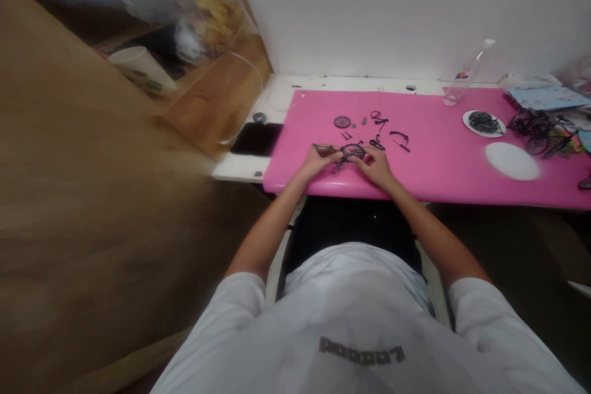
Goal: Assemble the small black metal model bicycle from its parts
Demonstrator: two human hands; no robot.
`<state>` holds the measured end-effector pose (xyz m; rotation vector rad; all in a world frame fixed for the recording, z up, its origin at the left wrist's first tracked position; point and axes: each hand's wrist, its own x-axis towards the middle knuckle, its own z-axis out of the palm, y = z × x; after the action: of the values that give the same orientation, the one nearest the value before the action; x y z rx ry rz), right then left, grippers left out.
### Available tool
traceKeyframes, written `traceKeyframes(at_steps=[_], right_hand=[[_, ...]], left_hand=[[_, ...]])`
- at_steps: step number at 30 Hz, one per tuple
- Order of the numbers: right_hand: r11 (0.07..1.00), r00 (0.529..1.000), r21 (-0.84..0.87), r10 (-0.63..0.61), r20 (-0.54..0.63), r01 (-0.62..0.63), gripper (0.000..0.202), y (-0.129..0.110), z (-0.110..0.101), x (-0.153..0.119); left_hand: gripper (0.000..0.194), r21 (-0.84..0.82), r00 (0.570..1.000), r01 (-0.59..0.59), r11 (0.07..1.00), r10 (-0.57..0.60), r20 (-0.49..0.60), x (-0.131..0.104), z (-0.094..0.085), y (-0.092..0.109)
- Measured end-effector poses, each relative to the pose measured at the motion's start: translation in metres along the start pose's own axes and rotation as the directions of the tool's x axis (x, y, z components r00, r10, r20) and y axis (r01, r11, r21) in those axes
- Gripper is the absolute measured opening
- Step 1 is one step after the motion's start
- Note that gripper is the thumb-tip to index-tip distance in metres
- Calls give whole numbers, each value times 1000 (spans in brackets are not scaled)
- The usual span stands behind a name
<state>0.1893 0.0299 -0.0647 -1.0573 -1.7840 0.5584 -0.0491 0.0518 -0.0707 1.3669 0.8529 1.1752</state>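
My left hand (321, 160) is closed on a small black model bicycle frame (324, 148), near the front edge of the pink table cover. My right hand (375, 166) pinches a small black spoked wheel (353, 152) by its right side. The wheel sits between both hands and meets the frame, though I cannot tell whether it is fixed to it. Just beyond the hands lie a second wheel (342, 122), a handlebar-like part (379, 118), a curved black strip (399, 135) and several smaller black pieces.
A clear bottle (462, 80) stands at the back right. Nearby are a white plate of black parts (467, 123), a white disc (511, 160) and a heap of black model bicycles (538, 132). A black phone-like slab (257, 138) lies at the left. A white wall (392, 12) rises behind.
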Motion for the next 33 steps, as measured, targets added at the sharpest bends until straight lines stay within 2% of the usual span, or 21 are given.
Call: traceKeyframes(at_steps=[3, 7, 15, 20, 27, 30, 33], right_hand=[[1000, 1000, -1, -8, 2, 8, 45, -3, -1, -1], [1000, 999, -7, 6, 32, -6, 44, -8, -2, -1], [998, 994, -57, 41, 102, -35, 64, -5, -1, -1], [998, 999, -56, 26, -19, -27, 60, 0, 0, -1], [990, 977, -95, 89, -194, -108, 32, 13, 1, 2], [976, 974, -168, 104, -202, -140, 30, 21, -2, 6], [940, 989, -322, 81, -124, -117, 36, 27, -16, 12]], left_hand=[[57, -36, 1000, 17, 999, -17, -8, -1, 1, 1], [53, -47, 999, 27, 999, -29, -45, 1, 1, 1], [52, -128, 984, -8, 992, -15, -175, 9, -1, -10], [51, -161, 976, -7, 987, -28, -217, 9, 1, -7], [54, -229, 970, 21, 973, -75, -230, 10, 1, -6], [53, -227, 966, 28, 973, -85, -244, 10, 2, -5], [53, -236, 967, 37, 971, -94, -237, 10, 3, -3]])
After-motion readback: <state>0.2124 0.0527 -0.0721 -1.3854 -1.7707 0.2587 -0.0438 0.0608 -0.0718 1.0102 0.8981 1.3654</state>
